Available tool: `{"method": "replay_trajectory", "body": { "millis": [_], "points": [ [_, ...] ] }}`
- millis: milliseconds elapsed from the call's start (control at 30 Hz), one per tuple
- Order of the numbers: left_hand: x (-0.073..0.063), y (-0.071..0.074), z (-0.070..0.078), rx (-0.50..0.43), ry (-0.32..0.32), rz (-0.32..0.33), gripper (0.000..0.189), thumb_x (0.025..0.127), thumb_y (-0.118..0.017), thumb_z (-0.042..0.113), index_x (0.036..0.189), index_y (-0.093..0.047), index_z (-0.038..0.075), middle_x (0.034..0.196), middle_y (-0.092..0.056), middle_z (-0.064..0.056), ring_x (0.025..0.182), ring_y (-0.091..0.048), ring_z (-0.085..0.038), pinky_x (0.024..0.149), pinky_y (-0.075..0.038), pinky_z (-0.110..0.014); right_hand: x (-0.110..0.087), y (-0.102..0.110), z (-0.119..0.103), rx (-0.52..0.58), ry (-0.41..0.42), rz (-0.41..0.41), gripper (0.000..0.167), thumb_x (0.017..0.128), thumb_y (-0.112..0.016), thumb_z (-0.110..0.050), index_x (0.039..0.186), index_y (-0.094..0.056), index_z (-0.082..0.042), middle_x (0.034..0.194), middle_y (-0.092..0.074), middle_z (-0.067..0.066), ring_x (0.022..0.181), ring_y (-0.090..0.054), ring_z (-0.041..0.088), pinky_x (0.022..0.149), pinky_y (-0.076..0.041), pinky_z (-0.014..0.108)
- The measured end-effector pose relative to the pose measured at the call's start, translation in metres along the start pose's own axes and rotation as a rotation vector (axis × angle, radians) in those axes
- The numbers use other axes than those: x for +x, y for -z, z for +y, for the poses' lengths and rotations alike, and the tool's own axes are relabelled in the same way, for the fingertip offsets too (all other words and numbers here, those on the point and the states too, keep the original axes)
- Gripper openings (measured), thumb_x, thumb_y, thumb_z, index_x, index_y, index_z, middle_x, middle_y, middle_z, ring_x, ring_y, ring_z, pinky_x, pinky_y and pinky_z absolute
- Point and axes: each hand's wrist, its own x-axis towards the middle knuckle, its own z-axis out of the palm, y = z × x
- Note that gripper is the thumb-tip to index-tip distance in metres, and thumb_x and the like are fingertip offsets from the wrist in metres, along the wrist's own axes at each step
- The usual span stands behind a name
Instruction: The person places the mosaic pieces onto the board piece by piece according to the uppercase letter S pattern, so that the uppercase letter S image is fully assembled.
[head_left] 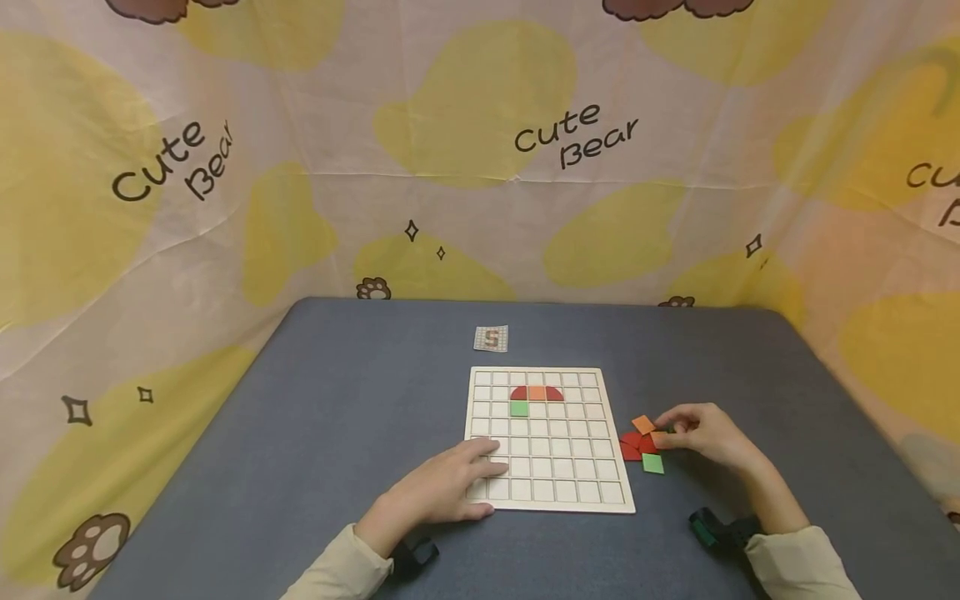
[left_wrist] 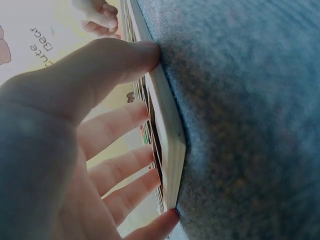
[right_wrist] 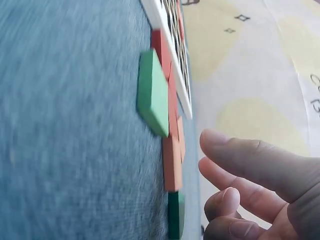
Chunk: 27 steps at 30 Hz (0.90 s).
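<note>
A white gridded board [head_left: 573, 467] lies on the table. On its upper rows sit two red curved pieces [head_left: 519, 393], an orange square [head_left: 537, 392] between them and a green square [head_left: 519, 408] below the left one. My left hand [head_left: 450, 485] rests on the board's lower left corner, fingers spread on top, thumb touching the front edge [left_wrist: 167, 130]. Beside the board's right edge, my right hand [head_left: 708, 435] hovers at a small pile of red pieces [head_left: 632, 446], orange squares [head_left: 643, 425] and a light green square [head_left: 652, 463]. Between its thumb and fingers [right_wrist: 215, 137] nothing shows. A darker green piece [right_wrist: 176, 215] lies near them.
A small card [head_left: 491, 338] with a coloured figure on a grid lies behind the board. The dark blue table [head_left: 360, 375] ends at a printed cloth backdrop [head_left: 465, 233]. Dark wrist devices [head_left: 720, 529] sit under both wrists.
</note>
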Motion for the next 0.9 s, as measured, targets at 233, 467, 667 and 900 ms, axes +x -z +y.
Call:
{"method": "replay_trajectory", "body": {
  "millis": [233,467,667,900],
  "points": [
    [0.000,-0.001,-0.001,-0.004,0.007,-0.006,0.051,0.082,-0.073,0.036,0.129,-0.062,0.019,0.139,-0.053,-0.008,0.129,-0.053,-0.022,0.108,-0.047,-0.033,0.000,0.004,0.009,0.001,-0.020,-0.003,0.035,0.077,-0.079,-0.021,0.100,-0.070,0.004,0.064,-0.044,-0.004,0.056,-0.037,0.004,0.050,-0.029,0.020],
    [0.000,-0.001,0.000,-0.010,0.004,-0.009,0.050,0.083,-0.072,0.036,0.129,-0.062,0.019,0.139,-0.053,-0.007,0.130,-0.052,-0.022,0.108,-0.047,-0.034,-0.001,0.006,0.017,-0.040,-0.007,0.007,0.032,0.079,-0.078,-0.018,0.099,-0.070,0.005,0.067,-0.046,-0.003,0.059,-0.038,0.003,0.053,-0.030,0.020],
    [-0.001,-0.002,-0.001,-0.008,0.003,-0.004,0.050,0.082,-0.072,0.036,0.128,-0.062,0.019,0.139,-0.053,-0.008,0.130,-0.052,-0.023,0.109,-0.046,-0.033,-0.001,0.008,0.021,-0.032,-0.034,0.003,0.031,0.079,-0.077,-0.015,0.100,-0.069,0.006,0.068,-0.046,-0.002,0.060,-0.039,0.005,0.053,-0.030,0.021],
    [-0.001,-0.002,-0.001,-0.011,0.003,0.001,0.050,0.083,-0.072,0.036,0.128,-0.062,0.018,0.139,-0.053,-0.008,0.130,-0.052,-0.023,0.108,-0.047,-0.034,-0.002,0.010,0.023,-0.021,-0.020,0.001,0.029,0.079,-0.075,-0.012,0.101,-0.069,0.007,0.068,-0.047,-0.001,0.059,-0.039,0.004,0.053,-0.030,0.021]
  ]
}}
